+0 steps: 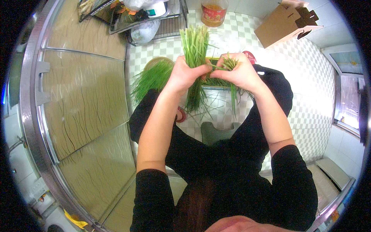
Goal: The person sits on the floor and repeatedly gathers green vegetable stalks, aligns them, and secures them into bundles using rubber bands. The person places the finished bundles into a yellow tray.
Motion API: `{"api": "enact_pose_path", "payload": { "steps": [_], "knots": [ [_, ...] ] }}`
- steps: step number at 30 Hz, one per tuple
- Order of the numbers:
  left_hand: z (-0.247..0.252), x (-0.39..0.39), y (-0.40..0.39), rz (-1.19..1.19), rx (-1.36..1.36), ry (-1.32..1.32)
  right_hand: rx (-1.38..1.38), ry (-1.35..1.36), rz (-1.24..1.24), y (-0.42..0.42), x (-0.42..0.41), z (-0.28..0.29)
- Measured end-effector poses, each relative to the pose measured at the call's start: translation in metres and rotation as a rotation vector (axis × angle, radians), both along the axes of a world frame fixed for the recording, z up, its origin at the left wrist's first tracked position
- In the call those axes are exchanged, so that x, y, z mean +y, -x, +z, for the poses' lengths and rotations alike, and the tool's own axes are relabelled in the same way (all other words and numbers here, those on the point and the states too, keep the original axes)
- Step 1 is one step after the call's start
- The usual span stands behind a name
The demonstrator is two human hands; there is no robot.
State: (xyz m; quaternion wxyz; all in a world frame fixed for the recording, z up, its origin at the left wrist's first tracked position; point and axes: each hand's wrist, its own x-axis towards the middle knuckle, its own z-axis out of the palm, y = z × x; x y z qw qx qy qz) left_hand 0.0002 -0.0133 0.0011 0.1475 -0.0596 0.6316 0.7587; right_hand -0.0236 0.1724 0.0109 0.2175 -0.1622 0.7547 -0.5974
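Note:
My left hand [187, 72] is closed around a thick upright bundle of thin green stalks [194, 43], pale cut ends up and darker leaves hanging below. Close beside it, my right hand [239, 71] grips a smaller bunch of green stalks [229, 63], its cut ends pointing up and some leaves hanging beneath. The fingertips of both hands nearly meet, and a stalk runs between them. Below and behind the hands, a container with more greens [217, 82] is partly hidden. Left of my left hand, long green leaves [153, 76] spill over a round woven basket [158, 59].
Loose leaves lie on the checkered tile floor [200, 114] before a grey plastic stool [218, 132]. A wire rack [171, 29] stands at the upper left, a labelled jar of amber liquid [214, 14] at the top, and a cardboard box [278, 26] at the upper right. Glass panels [84, 101] line the left.

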Motion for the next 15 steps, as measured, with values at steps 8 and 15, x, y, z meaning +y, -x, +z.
{"api": "enact_pose_path", "payload": {
  "steps": [8,15],
  "knots": [
    [0.001,-0.007,-0.002,0.009,0.009,0.016,-0.069,-0.023,0.063,0.001,0.006,-0.005],
    [0.002,-0.006,-0.001,-0.027,0.011,0.016,0.010,-0.040,0.020,0.000,0.007,-0.008]
  ]
}}
